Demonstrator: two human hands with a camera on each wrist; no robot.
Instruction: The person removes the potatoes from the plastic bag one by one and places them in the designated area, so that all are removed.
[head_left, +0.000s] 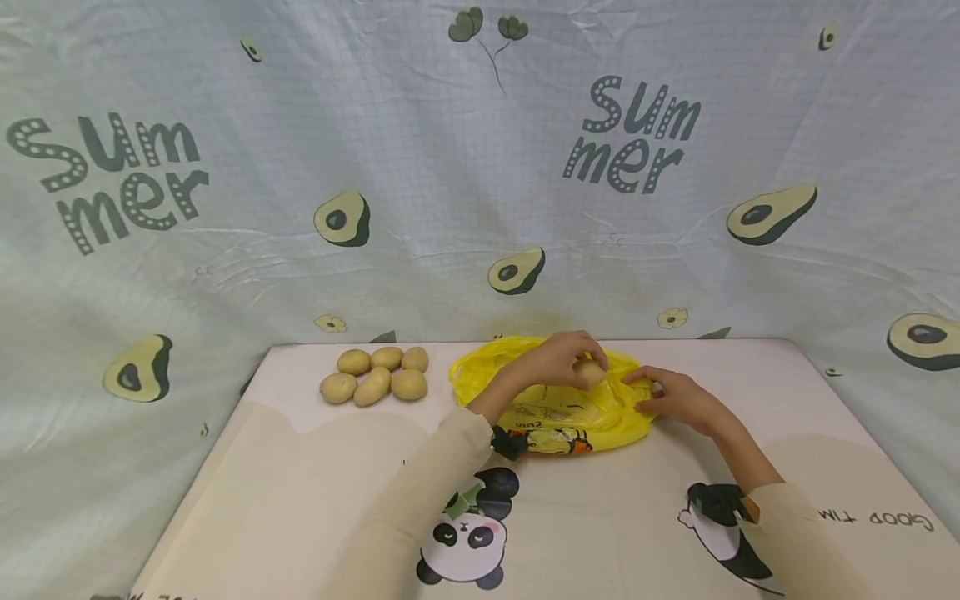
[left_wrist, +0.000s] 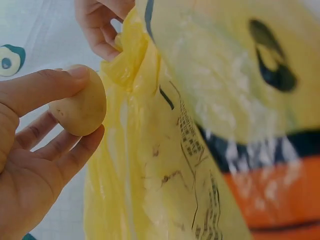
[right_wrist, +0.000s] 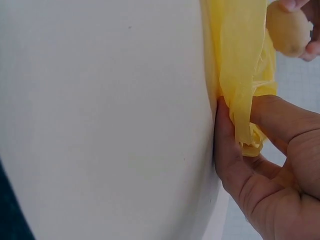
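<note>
A yellow plastic bag with dark and orange print lies on the table. Over it my left hand holds a potato; in the left wrist view the thumb and fingers pinch this potato beside the bag's yellow film. At the bag's right end my right hand grips the plastic. The right wrist view shows its thumb and fingers closed on a gathered edge of the bag.
Several potatoes sit in two rows on the table left of the bag. The pale table carries printed pandas. Behind it hangs a cloth with avocado prints, right at the table's back edge.
</note>
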